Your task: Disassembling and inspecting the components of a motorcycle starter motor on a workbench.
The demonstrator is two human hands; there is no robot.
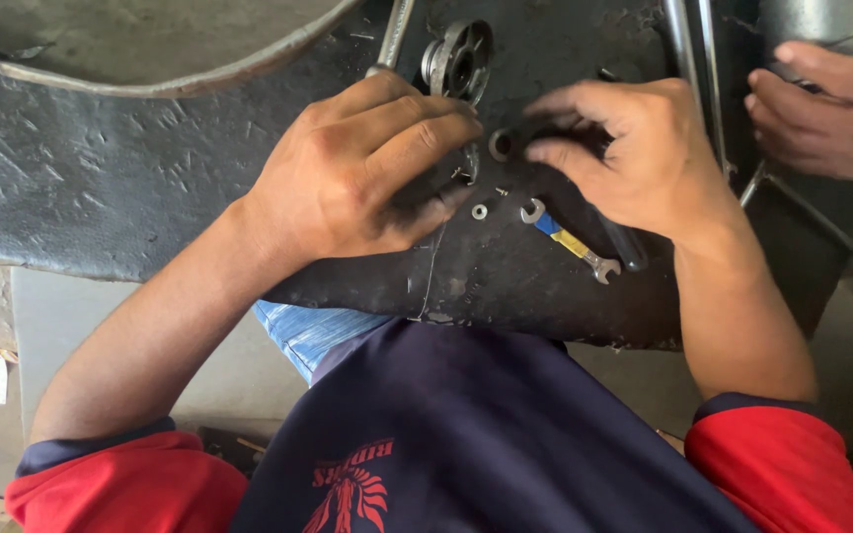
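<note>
My left hand (367,168) rests on a dark rubber mat (505,291), its fingers curled and pinching a small dark metal part (469,166). My right hand (634,158) hovers opposite it, fingertips bent down beside a grey metal ring (501,145). A black handle (629,247) pokes out from under its palm; whether the hand grips anything is hidden. Between the hands lie a small nut (480,211) and a little wrench (570,240) wrapped in blue and yellow. A round metal hub (456,61) sits just beyond my left fingers.
Another person's hand (826,109) reaches in at the top right, near thin metal rods (688,49). A grey curved basin rim (150,79) lies at the top left. My dark shirt with red sleeves fills the bottom.
</note>
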